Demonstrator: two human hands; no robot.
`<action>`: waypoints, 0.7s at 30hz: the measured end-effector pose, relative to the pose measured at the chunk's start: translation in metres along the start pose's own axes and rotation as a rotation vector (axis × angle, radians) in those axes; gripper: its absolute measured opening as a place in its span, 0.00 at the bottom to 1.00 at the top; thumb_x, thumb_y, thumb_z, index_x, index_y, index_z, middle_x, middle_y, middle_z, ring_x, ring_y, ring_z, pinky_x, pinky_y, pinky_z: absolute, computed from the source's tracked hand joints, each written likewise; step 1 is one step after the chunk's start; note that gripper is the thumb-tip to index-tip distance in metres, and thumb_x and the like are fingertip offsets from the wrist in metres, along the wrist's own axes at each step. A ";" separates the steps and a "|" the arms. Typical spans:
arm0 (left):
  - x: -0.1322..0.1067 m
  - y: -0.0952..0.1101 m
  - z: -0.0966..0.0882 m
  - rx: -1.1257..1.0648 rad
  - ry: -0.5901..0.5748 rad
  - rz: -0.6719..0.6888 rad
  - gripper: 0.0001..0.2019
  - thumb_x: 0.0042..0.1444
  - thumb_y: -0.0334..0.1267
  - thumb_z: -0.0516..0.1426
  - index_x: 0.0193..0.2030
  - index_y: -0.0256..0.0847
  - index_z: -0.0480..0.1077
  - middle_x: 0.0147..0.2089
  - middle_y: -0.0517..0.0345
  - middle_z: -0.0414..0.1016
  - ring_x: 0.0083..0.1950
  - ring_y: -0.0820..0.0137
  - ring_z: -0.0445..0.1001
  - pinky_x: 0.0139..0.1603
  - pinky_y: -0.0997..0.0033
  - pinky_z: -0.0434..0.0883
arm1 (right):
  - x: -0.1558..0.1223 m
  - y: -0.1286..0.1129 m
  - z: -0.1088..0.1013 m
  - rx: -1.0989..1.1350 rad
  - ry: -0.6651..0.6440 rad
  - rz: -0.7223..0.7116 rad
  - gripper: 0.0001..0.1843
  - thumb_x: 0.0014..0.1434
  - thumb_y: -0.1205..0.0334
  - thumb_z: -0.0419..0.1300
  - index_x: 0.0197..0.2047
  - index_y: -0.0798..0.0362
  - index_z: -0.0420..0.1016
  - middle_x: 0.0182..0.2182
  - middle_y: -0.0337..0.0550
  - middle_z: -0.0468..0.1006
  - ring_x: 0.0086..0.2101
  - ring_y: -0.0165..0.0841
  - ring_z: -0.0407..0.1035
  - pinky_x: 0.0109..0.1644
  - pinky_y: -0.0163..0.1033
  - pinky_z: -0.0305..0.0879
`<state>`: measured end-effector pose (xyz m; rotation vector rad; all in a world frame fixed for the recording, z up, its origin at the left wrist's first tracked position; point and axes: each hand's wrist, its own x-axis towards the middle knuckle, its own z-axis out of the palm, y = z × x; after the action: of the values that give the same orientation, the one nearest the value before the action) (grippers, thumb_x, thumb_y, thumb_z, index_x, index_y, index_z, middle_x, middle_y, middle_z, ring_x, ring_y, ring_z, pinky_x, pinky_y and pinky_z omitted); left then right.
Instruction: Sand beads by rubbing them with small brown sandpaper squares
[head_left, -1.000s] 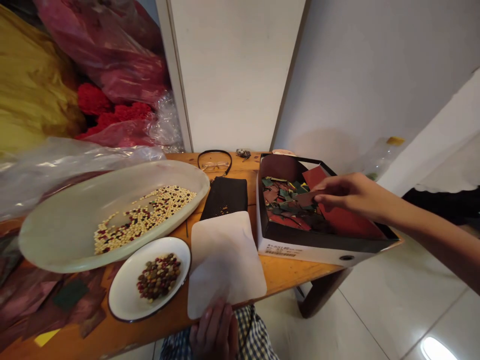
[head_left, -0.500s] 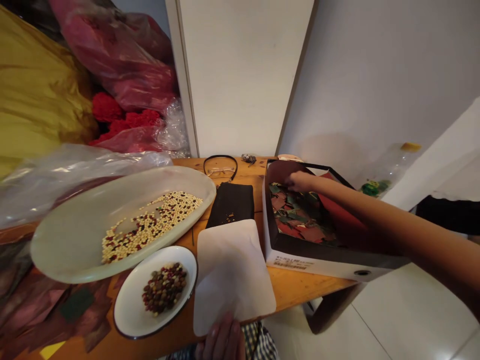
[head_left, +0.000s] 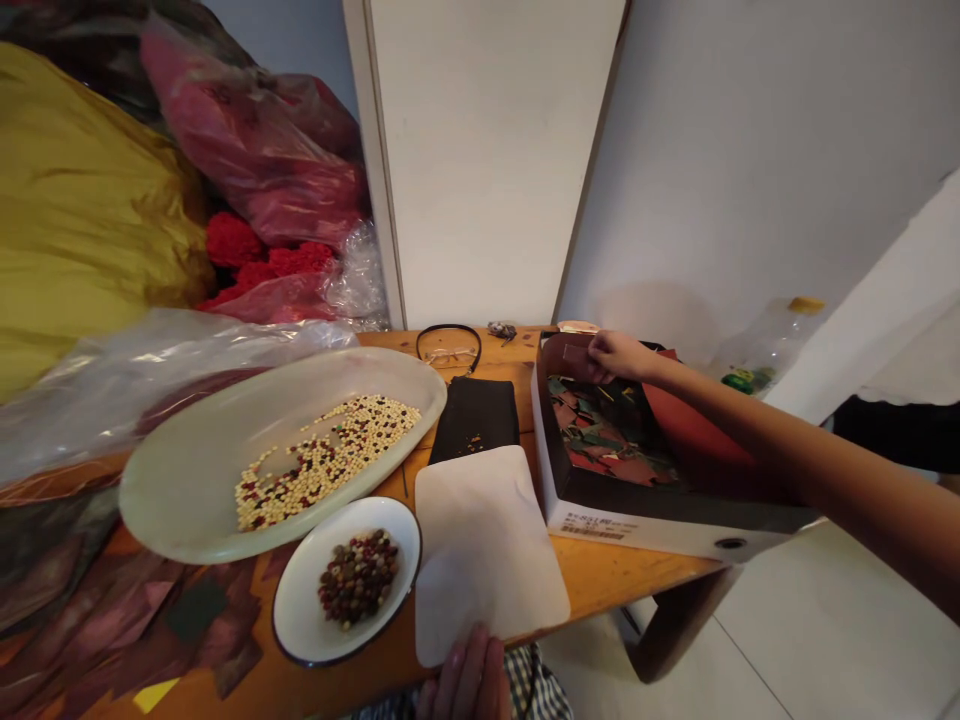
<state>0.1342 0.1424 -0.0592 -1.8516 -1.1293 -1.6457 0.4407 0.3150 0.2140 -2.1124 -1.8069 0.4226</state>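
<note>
My right hand (head_left: 616, 356) reaches over a shoebox-like box (head_left: 622, 540) on the right, its fingers pinched on a small dark-red flat piece (head_left: 576, 362). Below it, in the box, lie many loose dark-red and green scraps (head_left: 600, 440). At the near table edge my left hand (head_left: 469, 680) rests with fingers stretched out, fingertips on the near edge of a white rounded board (head_left: 487, 550). Its thumb is hidden. Left of the board stands a white dish (head_left: 296, 610) holding a heap of mixed dark beads (head_left: 360, 580).
A large pale oval basin (head_left: 172, 490) with cream and dark beads stands at left. Behind the board are a black pouch (head_left: 480, 410) and glasses (head_left: 450, 352). Dark-red cut pieces (head_left: 142, 630) lie front left. Plastic bags (head_left: 255, 150) fill the back left; a bottle (head_left: 787, 340) stands at right.
My right hand has lifted from the scraps in the box, with a dark-red piece now showing between its fingers. The whole view has shifted slightly; my left hand stays at the board's edge.
</note>
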 end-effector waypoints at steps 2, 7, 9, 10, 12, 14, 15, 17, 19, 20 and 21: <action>0.000 0.002 0.002 -0.015 0.054 -0.022 0.07 0.53 0.30 0.55 0.34 0.45 0.73 0.27 0.59 0.77 0.43 0.70 0.71 0.62 0.70 0.51 | -0.020 -0.014 -0.004 0.139 0.033 -0.055 0.12 0.65 0.59 0.50 0.45 0.58 0.66 0.32 0.43 0.75 0.28 0.29 0.71 0.34 0.38 0.71; -0.003 0.004 -0.003 -0.012 -0.069 -0.048 0.07 0.53 0.30 0.57 0.37 0.44 0.73 0.31 0.58 0.79 0.42 0.70 0.71 0.63 0.68 0.50 | -0.105 -0.058 -0.012 0.383 0.087 -0.249 0.09 0.61 0.57 0.56 0.42 0.52 0.64 0.27 0.38 0.73 0.23 0.27 0.68 0.29 0.35 0.68; -0.004 0.002 -0.006 -0.008 -0.085 -0.034 0.07 0.52 0.30 0.58 0.38 0.44 0.73 0.32 0.58 0.79 0.41 0.70 0.72 0.63 0.67 0.50 | -0.141 -0.078 -0.013 0.509 0.087 -0.322 0.10 0.58 0.56 0.59 0.40 0.52 0.69 0.23 0.37 0.71 0.21 0.26 0.65 0.24 0.33 0.63; -0.004 0.001 -0.007 -0.007 -0.095 -0.026 0.07 0.52 0.30 0.58 0.38 0.44 0.73 0.33 0.58 0.79 0.41 0.70 0.72 0.63 0.67 0.50 | -0.157 -0.087 -0.012 0.526 0.098 -0.320 0.10 0.57 0.56 0.60 0.39 0.52 0.70 0.22 0.36 0.70 0.20 0.25 0.63 0.22 0.32 0.61; -0.003 0.000 -0.008 -0.017 -0.101 -0.023 0.08 0.51 0.29 0.59 0.39 0.43 0.73 0.34 0.58 0.79 0.41 0.70 0.72 0.63 0.67 0.50 | -0.182 -0.104 -0.010 0.553 0.090 -0.326 0.09 0.57 0.55 0.60 0.38 0.51 0.72 0.21 0.36 0.70 0.20 0.26 0.63 0.22 0.32 0.60; -0.002 0.001 -0.009 -0.034 -0.105 -0.034 0.09 0.51 0.29 0.59 0.40 0.42 0.73 0.35 0.57 0.80 0.42 0.69 0.72 0.63 0.67 0.50 | -0.200 -0.117 -0.007 0.520 0.089 -0.356 0.08 0.58 0.55 0.59 0.36 0.51 0.72 0.24 0.38 0.72 0.23 0.27 0.65 0.24 0.32 0.62; -0.001 0.001 -0.009 -0.039 -0.112 -0.037 0.10 0.50 0.28 0.59 0.40 0.42 0.72 0.35 0.56 0.80 0.43 0.69 0.72 0.63 0.67 0.51 | -0.206 -0.121 -0.006 0.491 0.095 -0.372 0.08 0.58 0.56 0.58 0.35 0.51 0.73 0.25 0.38 0.73 0.24 0.27 0.65 0.25 0.31 0.62; 0.000 0.002 -0.010 -0.045 -0.123 -0.031 0.11 0.51 0.28 0.59 0.41 0.41 0.73 0.36 0.55 0.80 0.44 0.69 0.73 0.63 0.66 0.51 | -0.215 -0.127 -0.004 0.438 0.120 -0.400 0.08 0.60 0.56 0.57 0.34 0.51 0.73 0.25 0.38 0.73 0.25 0.26 0.65 0.25 0.31 0.61; 0.000 0.002 -0.011 -0.048 -0.124 -0.027 0.11 0.51 0.28 0.59 0.42 0.41 0.73 0.37 0.55 0.80 0.45 0.69 0.73 0.63 0.66 0.51 | -0.218 -0.130 -0.005 0.414 0.146 -0.421 0.09 0.61 0.57 0.55 0.33 0.51 0.73 0.26 0.38 0.73 0.26 0.27 0.66 0.26 0.31 0.61; 0.000 0.002 -0.011 -0.052 -0.125 -0.024 0.11 0.52 0.28 0.58 0.42 0.41 0.73 0.37 0.55 0.80 0.45 0.69 0.73 0.63 0.65 0.51 | -0.217 -0.129 -0.007 0.404 0.166 -0.425 0.09 0.61 0.57 0.55 0.33 0.51 0.72 0.27 0.38 0.74 0.27 0.27 0.67 0.27 0.31 0.62; 0.000 0.002 -0.012 -0.055 -0.128 -0.026 0.11 0.52 0.29 0.58 0.42 0.41 0.73 0.38 0.55 0.80 0.45 0.69 0.73 0.63 0.65 0.51 | -0.215 -0.126 -0.010 0.382 0.194 -0.421 0.09 0.61 0.57 0.54 0.33 0.51 0.72 0.27 0.38 0.74 0.27 0.28 0.67 0.27 0.31 0.62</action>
<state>0.1282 0.1326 -0.0565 -2.0103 -1.1755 -1.6064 0.3001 0.1203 0.2804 -1.4236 -1.8208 0.3967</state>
